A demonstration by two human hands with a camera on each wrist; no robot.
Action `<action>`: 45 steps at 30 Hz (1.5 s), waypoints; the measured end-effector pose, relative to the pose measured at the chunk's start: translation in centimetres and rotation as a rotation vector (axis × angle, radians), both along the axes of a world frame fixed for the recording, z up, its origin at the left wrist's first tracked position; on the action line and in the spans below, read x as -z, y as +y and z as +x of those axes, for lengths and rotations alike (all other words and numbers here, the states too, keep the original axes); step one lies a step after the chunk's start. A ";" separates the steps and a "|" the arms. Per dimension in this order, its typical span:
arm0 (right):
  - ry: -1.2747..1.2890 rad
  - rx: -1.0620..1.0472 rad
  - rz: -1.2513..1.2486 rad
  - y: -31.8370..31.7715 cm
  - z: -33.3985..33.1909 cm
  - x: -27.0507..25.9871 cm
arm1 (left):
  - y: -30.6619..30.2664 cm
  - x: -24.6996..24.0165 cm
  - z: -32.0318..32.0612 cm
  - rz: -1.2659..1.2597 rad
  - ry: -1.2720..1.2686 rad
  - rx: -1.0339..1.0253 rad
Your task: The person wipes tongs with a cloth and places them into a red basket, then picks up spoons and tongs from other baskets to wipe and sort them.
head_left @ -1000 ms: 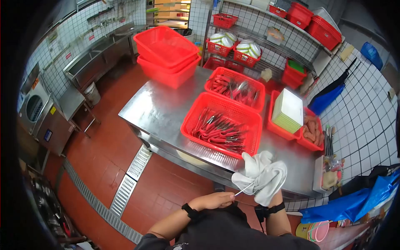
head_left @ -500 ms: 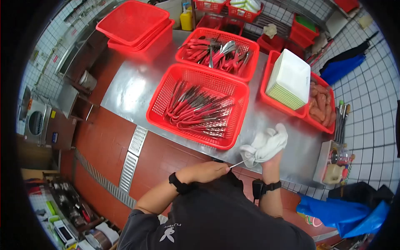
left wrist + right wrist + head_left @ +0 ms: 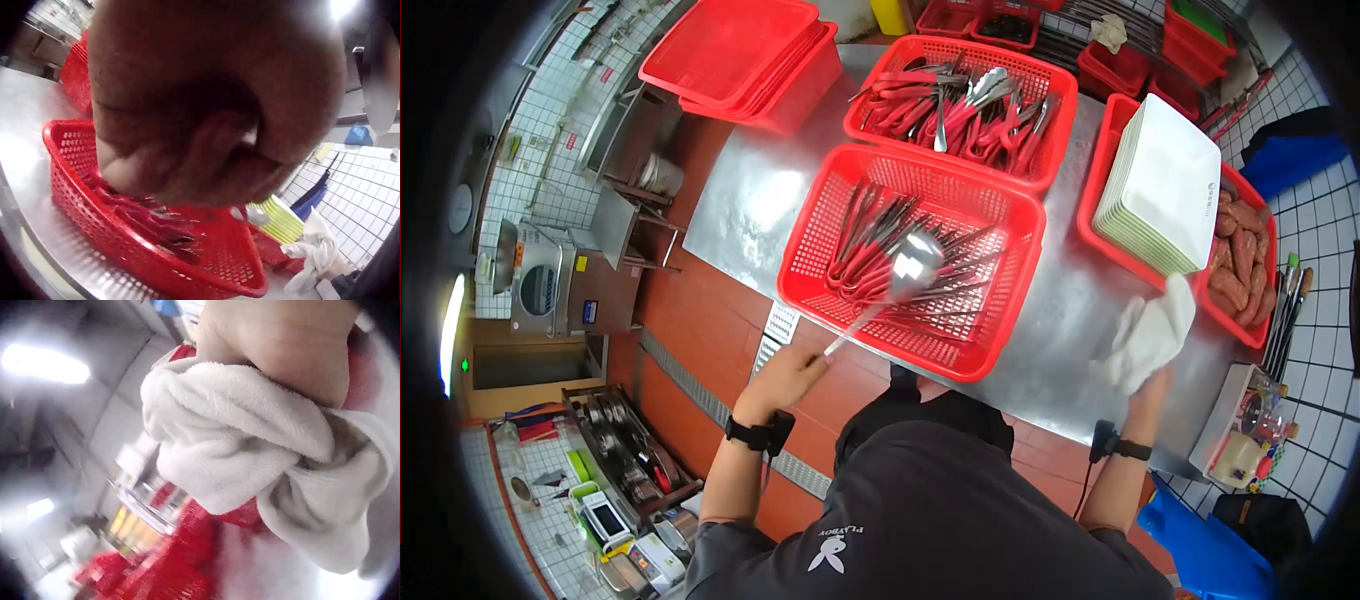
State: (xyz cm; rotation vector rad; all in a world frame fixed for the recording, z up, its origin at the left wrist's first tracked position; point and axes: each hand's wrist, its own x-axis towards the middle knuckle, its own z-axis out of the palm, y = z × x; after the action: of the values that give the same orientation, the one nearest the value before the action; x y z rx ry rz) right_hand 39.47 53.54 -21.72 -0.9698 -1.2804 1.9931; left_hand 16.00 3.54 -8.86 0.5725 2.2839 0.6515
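Note:
My left hand (image 3: 785,382) grips the thin handle of a metal spoon (image 3: 917,258). The spoon's shiny round bowl hangs over the front red basket (image 3: 1012,330), in which red-handled tongs (image 3: 855,270) lie heaped. In the left wrist view the curled left hand (image 3: 206,137) fills the upper middle and hides most of the handle. A white cloth (image 3: 1150,335) is bunched in my right hand (image 3: 1152,388), out to the right over the metal table (image 3: 1065,345). The right wrist view shows the cloth (image 3: 237,431) covering the fingers below the right hand (image 3: 281,344).
Behind stands a second red basket (image 3: 1055,165) of red-handled utensils. Stacked red baskets (image 3: 740,60) occupy the table's back left. On the right are white trays (image 3: 1165,185) in a red basket, brownish, sausage-shaped items (image 3: 1245,255), and a white caddy (image 3: 1225,420) near the tiled wall.
The spoon has come out of the cloth and swung left over the front basket with my left hand. My right hand has moved right with the cloth. The head view has shifted.

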 end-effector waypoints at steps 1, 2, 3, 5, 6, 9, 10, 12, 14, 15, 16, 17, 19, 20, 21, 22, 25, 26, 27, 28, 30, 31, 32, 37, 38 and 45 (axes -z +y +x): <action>-0.128 -0.029 0.059 0.3 1.3 2.8 | -0.5 0.4 -0.5 -0.093 0.056 -0.131; -0.258 -0.057 0.121 -0.2 2.4 6.5 | -0.6 1.0 -0.9 -0.089 0.052 -0.129; -0.690 -0.126 0.454 -1.3 3.2 10.3 | -0.4 1.6 -1.5 0.002 0.106 -0.240; -1.144 -0.179 0.760 -5.1 2.0 9.6 | -0.8 4.0 -3.1 0.112 0.264 -0.324; -1.167 -0.168 0.731 -8.9 -0.1 6.0 | -1.0 4.3 -3.6 0.127 0.262 -0.310; -1.116 -0.163 0.970 -13.2 -1.0 6.5 | -1.0 4.3 -5.5 0.096 0.147 -0.367; -1.121 -0.141 0.993 -14.4 -1.3 7.2 | -1.4 4.6 -6.2 0.126 0.145 -0.364; -1.087 0.058 1.099 -16.4 -1.8 8.0 | -2.2 5.5 -7.3 0.142 0.134 -0.261; -1.130 0.010 1.129 -17.0 -2.0 7.4 | -2.4 6.4 -8.2 0.142 0.130 -0.228; -1.168 -0.052 1.132 -17.3 -2.0 7.0 | -2.2 6.5 -8.4 0.126 0.183 -0.218; -1.180 -0.039 1.140 -17.2 -1.9 6.8 | -2.0 6.6 -8.7 0.110 0.237 -0.205; -1.145 -0.051 1.095 -17.0 -1.7 7.0 | -1.8 7.4 -9.1 0.125 0.230 -0.197; -1.119 -0.051 1.056 -16.2 -1.2 7.7 | -1.3 9.4 -9.8 0.467 0.841 -0.192; -1.069 -0.043 1.047 -16.0 -1.0 7.9 | -1.2 9.5 -10.1 0.479 0.834 -0.188; -1.017 -0.038 1.037 -16.0 -0.5 8.1 | -1.3 9.6 -10.5 0.497 0.746 -0.214; -1.025 -0.030 1.039 -16.3 0.0 8.4 | -1.5 9.7 -10.7 0.513 0.658 -0.240; -0.975 0.027 1.041 -17.6 0.2 7.9 | -2.0 10.9 -11.3 0.517 0.661 -0.166; -1.023 0.009 1.042 -18.1 0.4 8.1 | -2.1 11.6 -11.4 0.528 0.668 -0.164; -1.070 -0.009 1.040 -18.4 0.5 8.2 | -2.1 12.4 -11.2 0.519 0.620 -0.179; -1.065 0.002 1.043 -18.4 0.6 8.2 | -2.2 13.2 -11.0 0.507 0.571 -0.194; -1.103 -0.054 0.932 -18.4 0.8 8.3 | -2.0 13.1 -10.3 0.448 0.715 -0.129; -1.081 -0.032 0.981 -18.4 0.8 8.5 | -1.8 13.1 -10.0 0.411 0.765 -0.126; -1.080 -0.030 0.973 -18.3 0.8 8.3 | -1.7 13.0 -9.8 0.370 0.815 -0.121; -1.112 -0.018 0.930 -16.9 -0.6 7.4 | -1.6 12.8 -9.5 0.360 0.827 -0.121; -1.188 0.011 0.871 -16.9 -1.1 6.7 | -1.6 12.9 -9.5 0.358 0.823 -0.122; -1.293 0.055 0.780 -16.5 -3.0 5.2 | -1.1 12.6 -9.3 0.265 0.799 -0.091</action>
State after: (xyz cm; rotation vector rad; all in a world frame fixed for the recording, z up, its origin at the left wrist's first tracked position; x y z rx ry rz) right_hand 36.48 37.06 -26.94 -1.8366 -2.3166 0.4599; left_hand 6.67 2.42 -21.47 0.9959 2.9933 0.8901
